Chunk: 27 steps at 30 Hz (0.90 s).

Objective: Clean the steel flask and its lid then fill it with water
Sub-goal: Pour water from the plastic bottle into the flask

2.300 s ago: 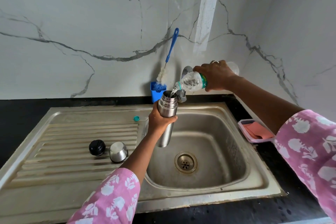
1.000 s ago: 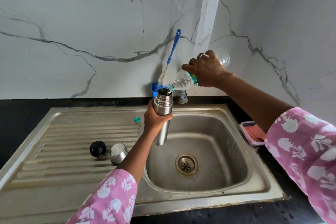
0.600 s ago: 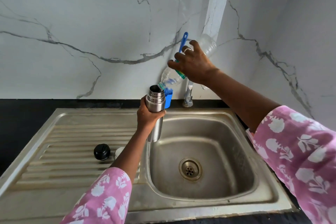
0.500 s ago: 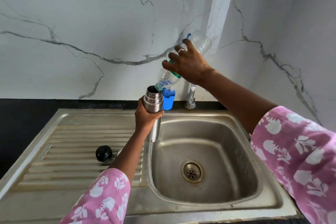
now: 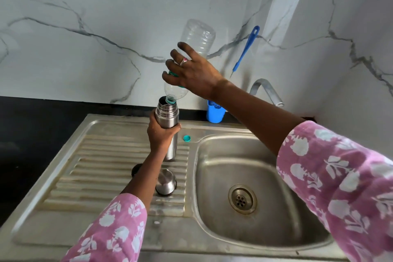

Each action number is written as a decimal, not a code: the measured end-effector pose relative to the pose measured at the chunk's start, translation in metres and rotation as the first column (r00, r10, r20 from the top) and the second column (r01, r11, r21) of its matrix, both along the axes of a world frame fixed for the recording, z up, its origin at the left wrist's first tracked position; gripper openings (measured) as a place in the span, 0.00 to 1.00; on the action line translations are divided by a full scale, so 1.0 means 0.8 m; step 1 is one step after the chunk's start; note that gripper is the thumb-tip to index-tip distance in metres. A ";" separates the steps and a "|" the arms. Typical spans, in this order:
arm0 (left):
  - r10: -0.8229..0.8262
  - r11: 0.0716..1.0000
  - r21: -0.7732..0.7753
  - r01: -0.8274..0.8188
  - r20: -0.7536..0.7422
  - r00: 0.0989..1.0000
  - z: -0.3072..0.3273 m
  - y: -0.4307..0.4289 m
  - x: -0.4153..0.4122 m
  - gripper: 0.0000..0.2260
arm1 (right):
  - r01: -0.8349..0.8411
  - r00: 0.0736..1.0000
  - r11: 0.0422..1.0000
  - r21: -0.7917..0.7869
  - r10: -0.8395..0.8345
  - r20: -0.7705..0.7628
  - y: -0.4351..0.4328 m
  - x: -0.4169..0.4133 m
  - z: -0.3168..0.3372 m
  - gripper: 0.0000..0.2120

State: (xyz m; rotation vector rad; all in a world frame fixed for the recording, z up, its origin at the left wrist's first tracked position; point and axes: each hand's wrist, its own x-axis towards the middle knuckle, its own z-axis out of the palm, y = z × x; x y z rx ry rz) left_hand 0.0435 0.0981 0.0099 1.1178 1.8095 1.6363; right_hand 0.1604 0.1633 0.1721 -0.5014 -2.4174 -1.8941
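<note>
My left hand (image 5: 162, 134) grips the steel flask (image 5: 167, 117) upright above the ribbed drainboard (image 5: 106, 166). My right hand (image 5: 192, 73) holds a clear plastic bottle (image 5: 196, 36) tipped almost upside down, its neck at the flask's open mouth. The bottle looks nearly empty. On the drainboard the steel cup lid (image 5: 166, 182) lies just below my left forearm. The black stopper (image 5: 135, 170) is mostly hidden behind that forearm.
The sink basin (image 5: 251, 159) with its drain (image 5: 242, 199) lies to the right. A small teal bottle cap (image 5: 187, 138) rests on the sink rim. At the back stand a blue holder (image 5: 214, 114), a blue-handled brush (image 5: 246, 49) and the tap (image 5: 266, 89). Black counter (image 5: 32, 125) lies left.
The bottle has tilted from level to almost vertical and has emptied. Flask and hands have shifted left, from over the basin to over the drainboard.
</note>
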 end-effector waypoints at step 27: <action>0.308 0.916 0.290 -0.279 -0.061 0.949 -0.040 -0.019 -0.004 0.33 | -0.155 0.405 0.421 -0.894 -0.798 -0.446 -0.048 0.014 -0.092 0.35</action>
